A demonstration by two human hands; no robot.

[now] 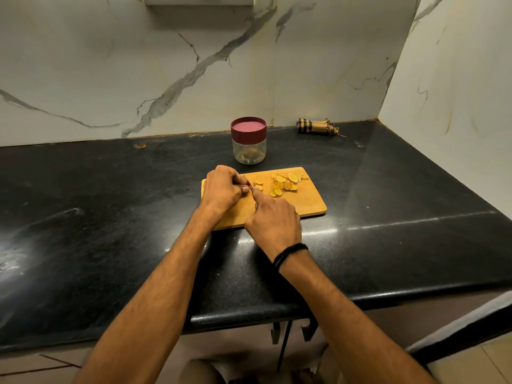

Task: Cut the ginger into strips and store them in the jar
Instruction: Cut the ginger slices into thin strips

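A wooden cutting board [304, 206] lies on the black counter [388, 217], and both hands work over its left half. The left hand [221, 189] rests knuckles-up on the board's far left part, its fingers curled tightly downward and the thumb tip pointing right toward the blade; whatever it pins underneath is hidden by the hand, so I cannot tell if it grips a piece of ginger. The right hand [273, 221], with a black band [289, 254] round the wrist, sits at the board's near edge, fingers wrapped round the handle of a knife [248, 182] (the handle itself is buried in the fist) and the forefinger stretched along the back of the blade. The blade runs away from the person, just beside the left thumb.

A few small ginger bits [258, 185] lie just to the right of the blade. Farther right, a loose heap of ginger slices [285, 182] spreads over the board's far right part.

Beyond the board's far edge stands the clear jar [249, 149], upright, its maroon lid [248, 130] on. A folded checked cloth [315, 126] lies at the far right, against the marble wall [166, 65]
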